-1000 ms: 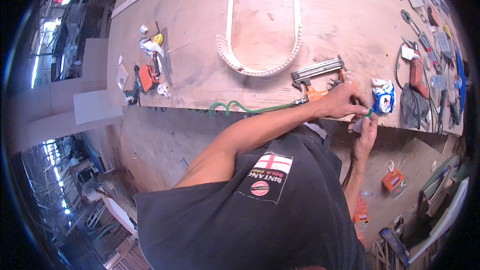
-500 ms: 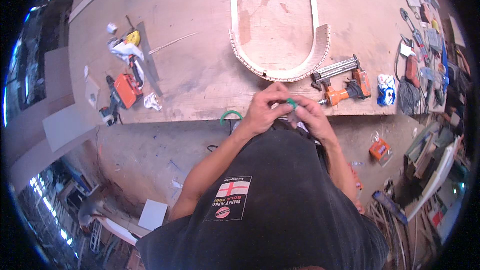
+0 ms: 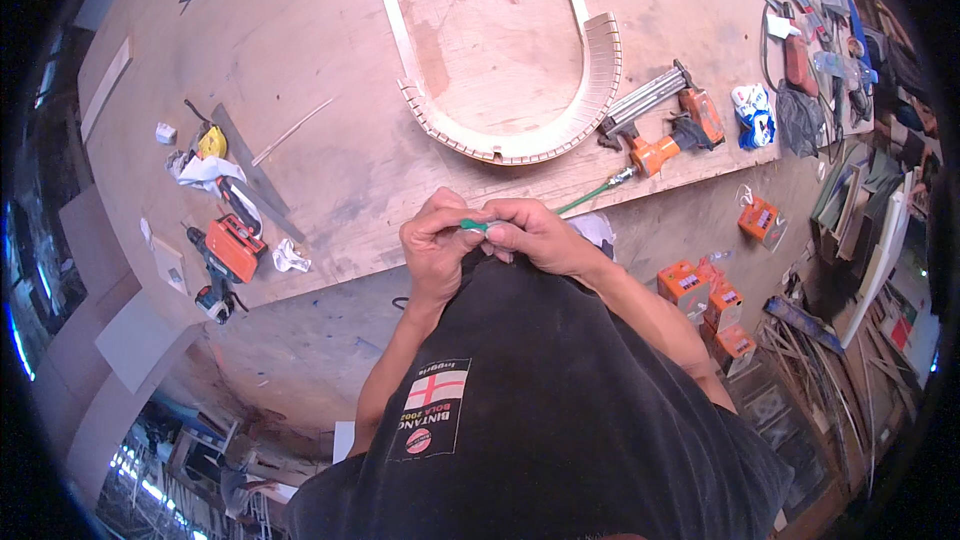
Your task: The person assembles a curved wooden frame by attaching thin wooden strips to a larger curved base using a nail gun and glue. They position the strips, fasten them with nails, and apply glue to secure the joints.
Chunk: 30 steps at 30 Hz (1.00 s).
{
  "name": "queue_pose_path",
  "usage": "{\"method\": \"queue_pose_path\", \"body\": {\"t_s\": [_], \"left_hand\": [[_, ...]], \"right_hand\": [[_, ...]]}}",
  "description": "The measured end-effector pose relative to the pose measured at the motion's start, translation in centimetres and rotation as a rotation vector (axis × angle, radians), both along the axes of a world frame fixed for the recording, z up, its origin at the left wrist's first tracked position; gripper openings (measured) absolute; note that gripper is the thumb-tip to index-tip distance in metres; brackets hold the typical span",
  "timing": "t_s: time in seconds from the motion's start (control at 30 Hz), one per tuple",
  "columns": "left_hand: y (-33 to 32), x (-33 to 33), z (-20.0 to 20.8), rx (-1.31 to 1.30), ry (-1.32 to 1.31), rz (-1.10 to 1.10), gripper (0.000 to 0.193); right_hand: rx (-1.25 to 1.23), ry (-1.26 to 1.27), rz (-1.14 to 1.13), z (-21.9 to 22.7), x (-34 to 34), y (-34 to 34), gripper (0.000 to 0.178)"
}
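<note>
My left hand [image 3: 436, 248] and my right hand [image 3: 542, 236] meet close in front of my black shirt, by the table's near edge. Both are closed, thumbs and fingertips pinching a small green piece [image 3: 474, 226]; its kind I cannot make out. Behind my right hand a green air hose [image 3: 590, 197] runs to an orange nail gun [image 3: 655, 154] lying on the table. Beyond my hands lies a U-shaped wooden piece [image 3: 505, 150], its curved end lined with a strip cut by many slots.
On the wooden table [image 3: 330, 180], an orange-and-black power tool [image 3: 232, 245] and a yellow tape measure [image 3: 212, 143] lie at left. A blue-and-white packet [image 3: 753, 118] and cluttered tools are at right. Orange boxes [image 3: 685, 285] stand below the table edge, near stacked wood strips [image 3: 850, 390].
The view has turned, so the table's things sit further left and tilted. My hands have shifted left in view, still pinching the green piece. The hose by the nail gun now shows.
</note>
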<state>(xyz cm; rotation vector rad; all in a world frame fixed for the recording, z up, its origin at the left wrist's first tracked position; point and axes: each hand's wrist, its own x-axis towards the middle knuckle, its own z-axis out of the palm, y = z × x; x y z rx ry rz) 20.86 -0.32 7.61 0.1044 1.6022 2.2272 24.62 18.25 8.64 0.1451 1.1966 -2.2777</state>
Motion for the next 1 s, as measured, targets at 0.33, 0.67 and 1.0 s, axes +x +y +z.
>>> {"method": "queue_pose_path", "body": {"t_s": [0.33,0.67,1.0], "left_hand": [[0.9,-0.7,0.0,-0.019,-0.025,0.079,0.023],[1.9,-1.7,0.7,-0.004,-0.189,0.031,0.029],[-0.2,-1.5,-1.0,-0.153,0.139,-0.024,0.017]], "right_hand": [[0.026,-0.013,-0.027,-0.9,-0.2,0.0,0.029],[0.269,0.011,-0.143,-0.9,-0.4,-0.2,0.021],[0.516,0.116,-0.120,0.1,0.2,-0.7,0.023]]}}
